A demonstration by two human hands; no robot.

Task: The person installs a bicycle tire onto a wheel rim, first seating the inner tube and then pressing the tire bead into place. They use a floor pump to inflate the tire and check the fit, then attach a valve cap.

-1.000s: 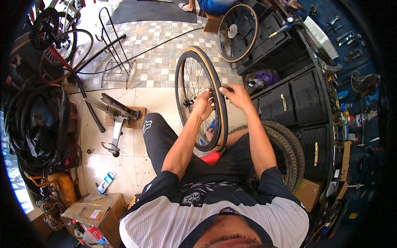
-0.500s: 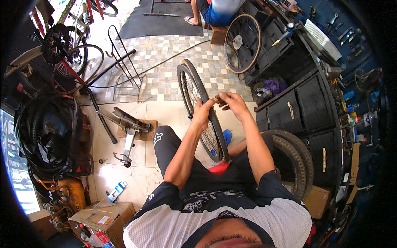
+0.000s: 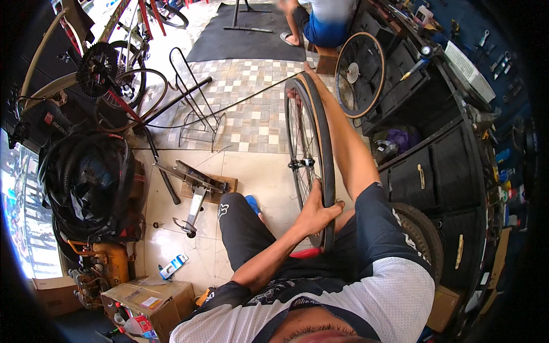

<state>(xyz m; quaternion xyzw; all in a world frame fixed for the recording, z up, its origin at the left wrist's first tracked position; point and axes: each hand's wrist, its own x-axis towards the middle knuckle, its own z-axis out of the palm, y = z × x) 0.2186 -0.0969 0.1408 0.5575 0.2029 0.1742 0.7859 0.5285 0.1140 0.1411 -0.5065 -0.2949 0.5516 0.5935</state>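
A bicycle wheel [image 3: 326,143] with a black tyre and tan sidewall stands nearly upright between my legs, its hub and thin spokes facing left. My left hand [image 3: 320,214] wraps the near part of the tyre, thumb lying across the tread. Stretched along the wheel's right side, my right arm reaches the far top, where my right hand [image 3: 312,74] closes round the tyre and rim. Some of its fingers show through the spokes; the rest is hidden by the wheel. A small red thing [image 3: 306,252] lies below the wheel's near end.
At left, a metal stand [image 3: 197,200] on a wooden block, a wire rack [image 3: 197,114], bikes and a heap of black tyres [image 3: 86,177]. Right: dark drawers [image 3: 420,174], a leaning wheel [image 3: 360,74], knobby tyres [image 3: 420,228]. A cardboard box [image 3: 154,297] sits lower left. Another person [image 3: 326,26] sits far off.
My right hand has gone from beside my left hand to the wheel's far end. My left hand has slid to the near end. The view has shifted, so surroundings appear further right.
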